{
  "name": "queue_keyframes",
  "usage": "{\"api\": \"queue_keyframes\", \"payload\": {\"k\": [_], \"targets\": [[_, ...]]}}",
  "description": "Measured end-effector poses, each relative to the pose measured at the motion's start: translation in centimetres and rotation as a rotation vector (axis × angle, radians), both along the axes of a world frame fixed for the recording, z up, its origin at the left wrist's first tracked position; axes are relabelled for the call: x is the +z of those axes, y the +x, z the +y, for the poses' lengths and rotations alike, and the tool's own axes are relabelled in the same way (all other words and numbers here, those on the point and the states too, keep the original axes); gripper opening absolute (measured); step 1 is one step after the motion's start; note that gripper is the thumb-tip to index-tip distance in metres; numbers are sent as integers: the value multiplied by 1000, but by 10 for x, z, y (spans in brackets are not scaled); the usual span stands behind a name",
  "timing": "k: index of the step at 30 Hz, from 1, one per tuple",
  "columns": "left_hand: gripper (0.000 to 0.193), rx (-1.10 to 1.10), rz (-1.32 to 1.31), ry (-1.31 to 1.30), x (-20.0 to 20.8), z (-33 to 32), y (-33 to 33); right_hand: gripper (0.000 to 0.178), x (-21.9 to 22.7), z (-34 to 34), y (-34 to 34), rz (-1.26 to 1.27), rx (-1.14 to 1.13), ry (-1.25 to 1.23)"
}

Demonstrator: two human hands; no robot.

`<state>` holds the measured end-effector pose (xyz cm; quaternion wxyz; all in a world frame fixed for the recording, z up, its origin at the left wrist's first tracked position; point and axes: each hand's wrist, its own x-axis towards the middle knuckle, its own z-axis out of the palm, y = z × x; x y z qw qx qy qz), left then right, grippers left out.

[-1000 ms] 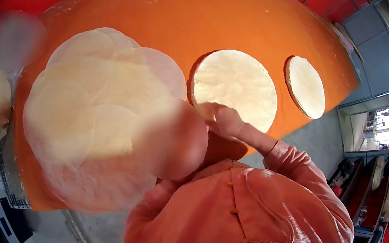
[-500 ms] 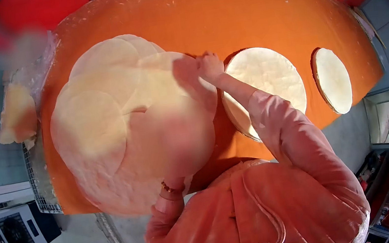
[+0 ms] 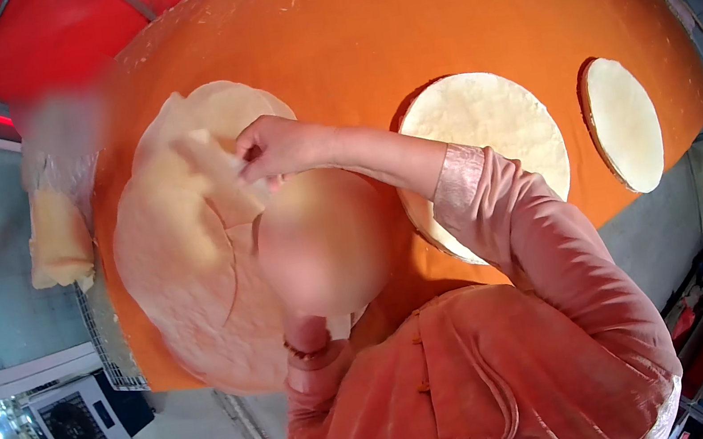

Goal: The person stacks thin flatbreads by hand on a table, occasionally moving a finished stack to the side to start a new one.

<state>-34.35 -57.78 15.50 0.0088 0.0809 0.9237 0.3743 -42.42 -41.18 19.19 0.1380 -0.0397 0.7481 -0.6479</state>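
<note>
Overlapping thin round dough sheets (image 3: 196,331) lie spread across the left part of the orange table. My right hand (image 3: 285,145) reaches over them from the right, fingers closed on the edge of one dough sheet (image 3: 230,187), which is lifted and folded over into a raised flap. Below it my left hand (image 3: 300,289) is over the near right part of the sheets, a beaded bracelet (image 3: 309,349) at its wrist. A round blurred patch covers its fingers, so their grip is hidden. To the right of the sheets stands a round dough stack (image 3: 491,123).
A smaller-looking round stack (image 3: 626,127) sits further right on the orange table (image 3: 395,16). Beyond the left edge are a plastic-wrapped pale bundle (image 3: 60,238) and a wire rack (image 3: 108,343). A white boxed appliance with a grille (image 3: 75,424) stands at lower left.
My right hand has moved left from the right rim of the spread sheets, drawing a sheet's edge over into a fold. My left hand stays low among the sheets. The view has shifted slightly.
</note>
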Motion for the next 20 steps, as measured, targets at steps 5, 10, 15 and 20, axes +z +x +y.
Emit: {"api": "queue_keyframes", "payload": {"k": [5, 10, 15, 20], "targets": [[11, 317, 219, -19, 40, -30, 1, 20, -118, 59, -57, 251, -427, -70], [10, 482, 296, 218, 42, -86, 13, 8, -153, 28, -49, 447, -352, 451], [15, 493, 355, 555, 26, -97, 10, 14, -187, 15, -86, 117, -305, 281], [20, 476, 257, 412, 13, -116, 14, 23, -177, 13, -98, -251, -170, -132]]}}
